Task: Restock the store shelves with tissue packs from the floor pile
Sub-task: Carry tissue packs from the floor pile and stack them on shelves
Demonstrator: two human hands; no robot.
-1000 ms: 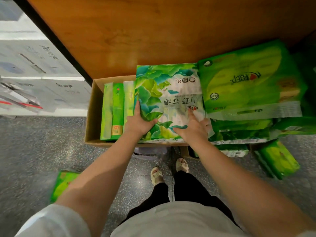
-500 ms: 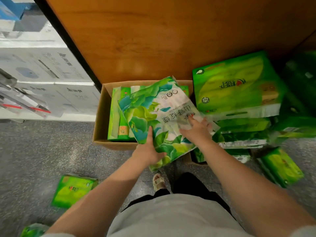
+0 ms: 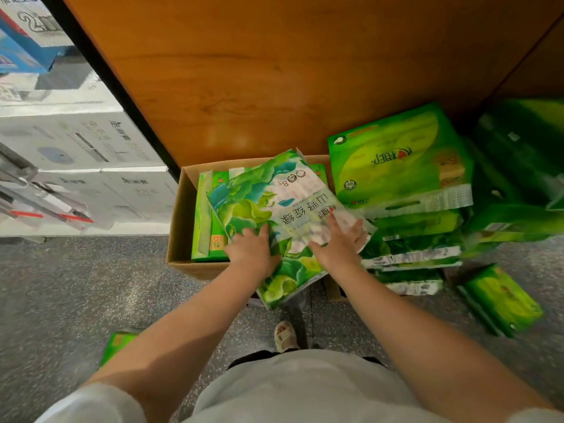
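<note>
My left hand (image 3: 251, 250) grips the pack (image 3: 274, 209) at its left edge, thumb on top, other fingers hidden underneath. My right hand (image 3: 338, 242) lies on the top face near the right edge, fingers spread and fairly straight. The pack is skewed over the open box (image 3: 183, 239), above the upright green packs (image 3: 207, 227) inside, with its near corner past the box front and the pile (image 3: 396, 166) just right of it.

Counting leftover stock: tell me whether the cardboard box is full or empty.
Not empty: green packs stand inside the cardboard box; the held leaf-printed pack hides the rest.
</note>
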